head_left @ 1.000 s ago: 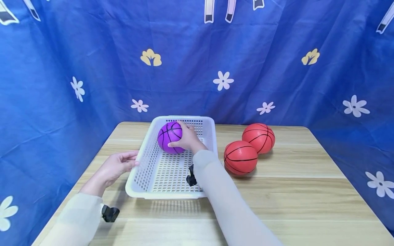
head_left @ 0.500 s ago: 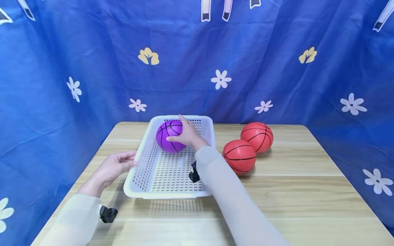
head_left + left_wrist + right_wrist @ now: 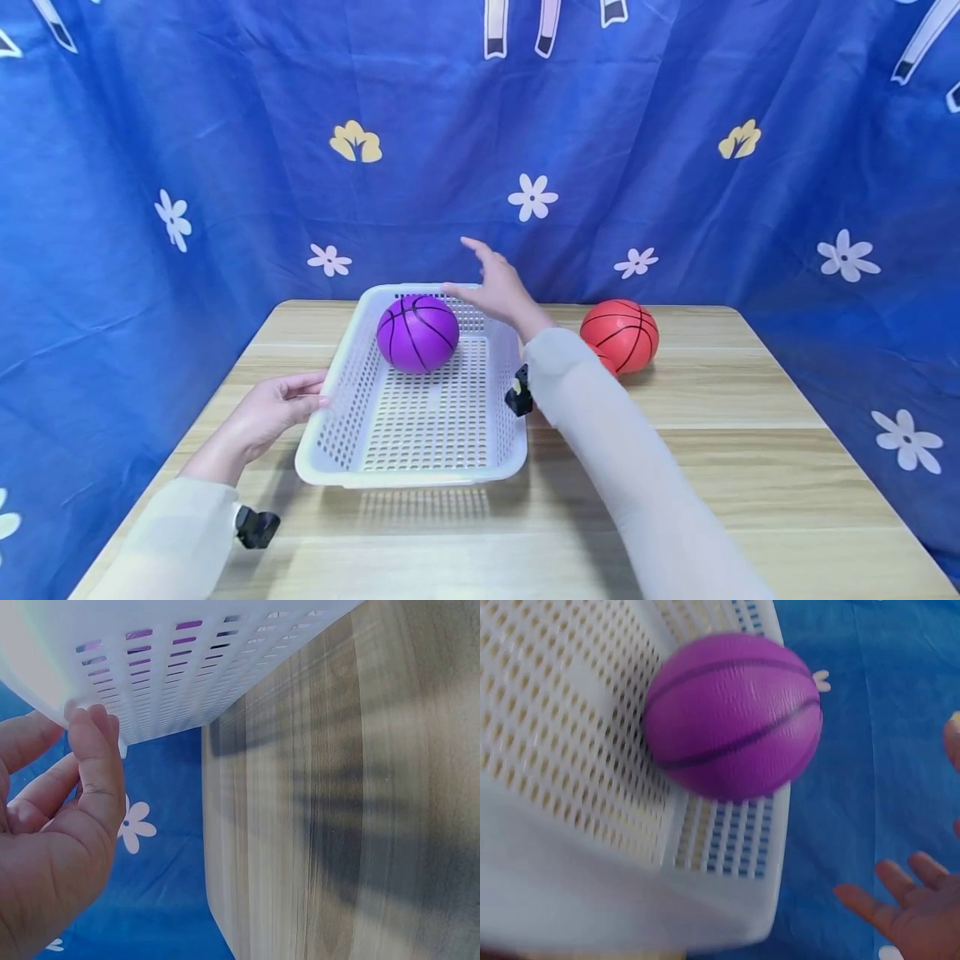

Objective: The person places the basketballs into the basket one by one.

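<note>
Biggest change from half a second ago: the right hand (image 3: 501,287) isn't holding the smooth purple ball with black lines (image 3: 417,335) anymore. It's hanging over the 1 o'clock corner of the white perforated plastic basket (image 3: 405,479), fingers spreading wide, gripping nothing. In the right wrist view it's showing well apart from the ball. The ball's sitting inside the basket, toward 11 o'clock.

The left hand (image 3: 273,408) is doing what it was doing before, pinching the basket's rim at 9 o'clock with only a narrow gap between thumb and fingers.

Also, the pale right sleeve (image 3: 622,450) is now hiding most of the nearer red ball (image 3: 606,362), which was showing nearly whole earlier.

Counting up: one basket, one purple ball, two hands, and two red balls with black lines. The farther red ball (image 3: 622,333) is resting on the wood-grain table (image 3: 712,475) between 2 and 3 o'clock from the basket.
</note>
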Action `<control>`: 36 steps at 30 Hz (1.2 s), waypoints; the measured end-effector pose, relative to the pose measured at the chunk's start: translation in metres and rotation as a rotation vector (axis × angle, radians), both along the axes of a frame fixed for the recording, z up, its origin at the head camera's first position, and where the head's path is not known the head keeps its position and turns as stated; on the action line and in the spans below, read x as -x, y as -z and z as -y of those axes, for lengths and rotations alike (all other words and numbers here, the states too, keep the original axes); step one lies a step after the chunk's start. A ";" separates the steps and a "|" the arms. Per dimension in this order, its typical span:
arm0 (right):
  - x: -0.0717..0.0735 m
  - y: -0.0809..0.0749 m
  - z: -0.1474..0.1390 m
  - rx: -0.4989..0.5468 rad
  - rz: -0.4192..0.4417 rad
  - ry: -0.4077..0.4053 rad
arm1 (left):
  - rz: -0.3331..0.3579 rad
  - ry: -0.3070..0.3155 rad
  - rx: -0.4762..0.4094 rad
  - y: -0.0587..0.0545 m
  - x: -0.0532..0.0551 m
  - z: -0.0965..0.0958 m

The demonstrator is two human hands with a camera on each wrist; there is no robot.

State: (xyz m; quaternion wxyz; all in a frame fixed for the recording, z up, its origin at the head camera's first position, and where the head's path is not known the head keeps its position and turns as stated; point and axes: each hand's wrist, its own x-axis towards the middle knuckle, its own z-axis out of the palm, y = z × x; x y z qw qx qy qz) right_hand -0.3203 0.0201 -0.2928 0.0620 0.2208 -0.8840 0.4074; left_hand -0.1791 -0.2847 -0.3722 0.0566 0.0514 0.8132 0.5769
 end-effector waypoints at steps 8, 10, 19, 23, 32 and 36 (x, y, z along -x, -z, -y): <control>0.005 0.001 -0.052 -0.063 -0.137 -0.024 | -0.001 -0.006 0.009 0.000 0.001 0.000; 0.007 0.004 -0.065 -0.086 -0.160 -0.012 | -0.004 -0.005 0.008 0.000 0.002 0.001; 0.010 0.019 -0.117 -0.276 -0.183 0.072 | 0.005 -0.002 0.012 0.000 0.003 0.002; 0.010 0.024 -0.136 -0.323 -0.160 0.114 | 0.007 0.000 0.011 0.000 0.002 0.002; 0.011 0.039 -0.175 -0.390 -0.125 0.244 | 0.007 0.001 0.005 0.001 0.001 0.002; 0.008 0.047 -0.188 -0.376 -0.100 0.295 | 0.007 -0.001 0.002 0.002 0.002 0.003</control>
